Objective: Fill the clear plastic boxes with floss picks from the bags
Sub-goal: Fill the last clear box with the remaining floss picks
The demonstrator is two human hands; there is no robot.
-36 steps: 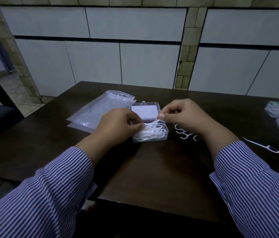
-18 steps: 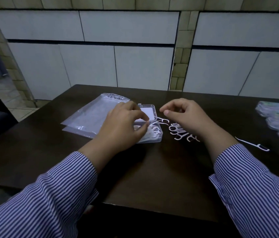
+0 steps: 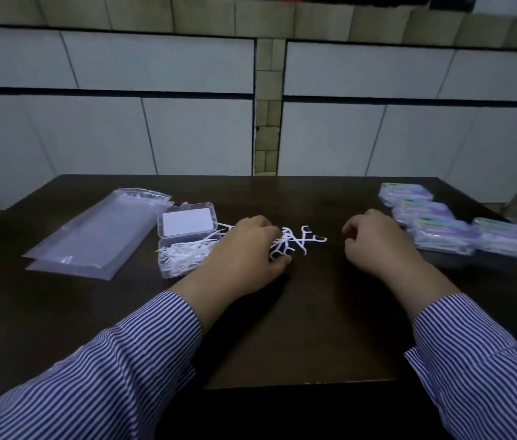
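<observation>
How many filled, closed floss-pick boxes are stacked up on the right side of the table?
4 in view: three in a row running back along the right side, and a blurred fourth right of the nearest. More may lie beyond the frame edge.

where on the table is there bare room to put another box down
Bare table along the near edge between the two sleeves, and at the back centre between the open clear box and the filled boxes. Crowded mid-table: empty bags, box, loose floss picks, both hands.
</observation>
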